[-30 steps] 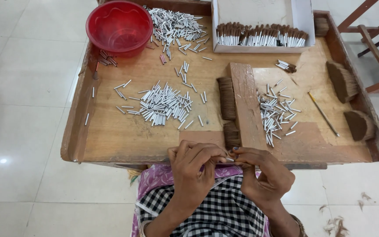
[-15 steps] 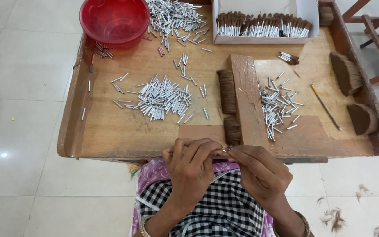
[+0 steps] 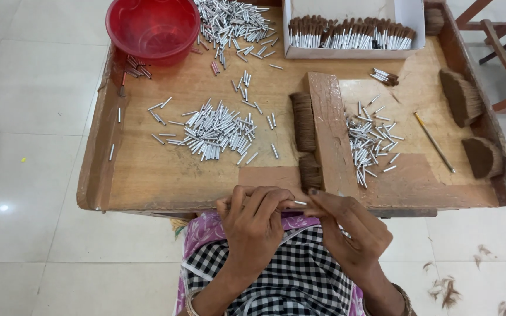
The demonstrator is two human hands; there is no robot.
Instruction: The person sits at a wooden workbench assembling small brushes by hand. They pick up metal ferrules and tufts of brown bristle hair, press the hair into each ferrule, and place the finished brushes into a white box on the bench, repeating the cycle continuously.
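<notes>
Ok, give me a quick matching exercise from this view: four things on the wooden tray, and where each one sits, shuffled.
Things:
1. red bowl
2. white box of finished brush tips
3. thin yellow stick
4. upright wooden block

Places:
A. right part of the tray, lying slantwise between the small metal tubes and the brown hair bundles
B. far left corner of the tray
C. middle of the tray, with dark hair bundles against its left side
D. far edge, right of centre

Pairs: 1-B, 2-D, 3-A, 4-C
</notes>
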